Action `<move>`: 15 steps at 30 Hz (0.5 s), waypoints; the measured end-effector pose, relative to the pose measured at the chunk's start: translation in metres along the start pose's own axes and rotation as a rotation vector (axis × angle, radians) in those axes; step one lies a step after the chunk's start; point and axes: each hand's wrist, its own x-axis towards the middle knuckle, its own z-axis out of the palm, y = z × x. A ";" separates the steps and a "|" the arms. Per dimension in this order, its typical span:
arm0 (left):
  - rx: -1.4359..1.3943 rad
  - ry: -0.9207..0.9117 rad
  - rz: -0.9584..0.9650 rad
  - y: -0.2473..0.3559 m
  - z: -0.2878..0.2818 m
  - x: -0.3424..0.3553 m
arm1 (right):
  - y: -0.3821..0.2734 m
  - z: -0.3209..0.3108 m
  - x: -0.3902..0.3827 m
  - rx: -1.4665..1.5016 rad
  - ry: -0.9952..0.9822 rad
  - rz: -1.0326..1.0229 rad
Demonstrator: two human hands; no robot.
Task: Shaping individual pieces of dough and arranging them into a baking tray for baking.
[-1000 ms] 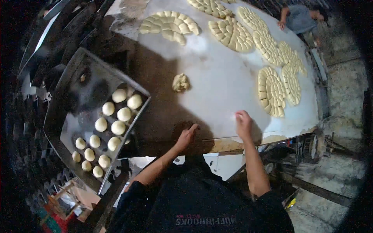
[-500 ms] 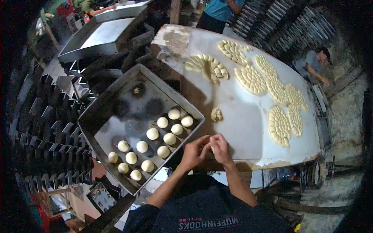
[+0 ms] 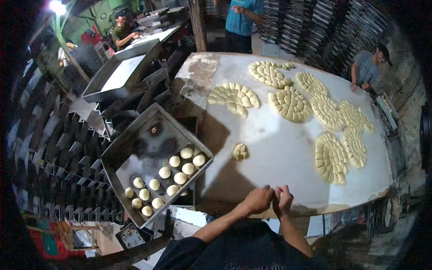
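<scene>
My left hand (image 3: 257,199) and my right hand (image 3: 283,200) are pressed together at the near edge of the white floured table (image 3: 279,148), fingers curled; whatever lies between them is hidden. A small lump of dough (image 3: 240,152) sits alone on the table a little beyond my hands. To the left, a metal baking tray (image 3: 135,148) holds several round dough balls (image 3: 180,168) in rows along its near side. Fans of cut dough pieces (image 3: 330,157) lie over the far and right parts of the table.
A second metal tray (image 3: 119,76) rests on stacked racks at the far left. Dark racks (image 3: 54,166) fill the left side. Three people stand around: one in a teal shirt (image 3: 243,20) beyond the table, one in grey (image 3: 366,67) at right, one (image 3: 121,31) far left.
A second ago my hands were apart and flat on the table edge; they have come together. My head has turned up and left, bringing the tray and far room into view.
</scene>
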 end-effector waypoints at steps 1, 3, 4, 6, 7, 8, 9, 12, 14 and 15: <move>-0.003 -0.026 -0.027 0.009 0.020 0.008 | 0.029 -0.013 0.002 -0.064 -0.055 0.029; -0.219 -0.118 0.171 0.045 0.009 0.023 | 0.072 -0.035 0.023 -0.010 0.018 0.153; -0.185 0.043 0.079 0.047 0.006 0.029 | 0.107 -0.053 0.032 -0.060 -0.094 0.196; 0.005 0.260 -0.121 0.052 -0.012 0.064 | 0.224 -0.072 0.034 -0.072 0.110 0.125; 0.160 0.331 -0.294 0.042 -0.029 0.078 | 0.227 -0.068 0.041 -0.042 0.085 0.130; 0.349 0.451 -0.335 0.023 -0.038 0.084 | 0.219 -0.074 0.044 0.008 0.121 0.109; 0.542 0.567 -0.385 -0.011 -0.039 0.078 | 0.196 -0.085 0.049 0.061 0.146 0.087; 0.616 0.479 -0.482 -0.141 0.018 0.025 | 0.139 -0.098 0.071 -0.117 -0.291 0.016; 0.805 0.431 -0.504 -0.135 0.052 -0.009 | 0.159 -0.107 0.064 -0.260 -0.447 -0.194; 1.003 0.430 -0.432 -0.142 0.067 -0.031 | 0.161 -0.114 0.060 -0.253 -0.451 -0.185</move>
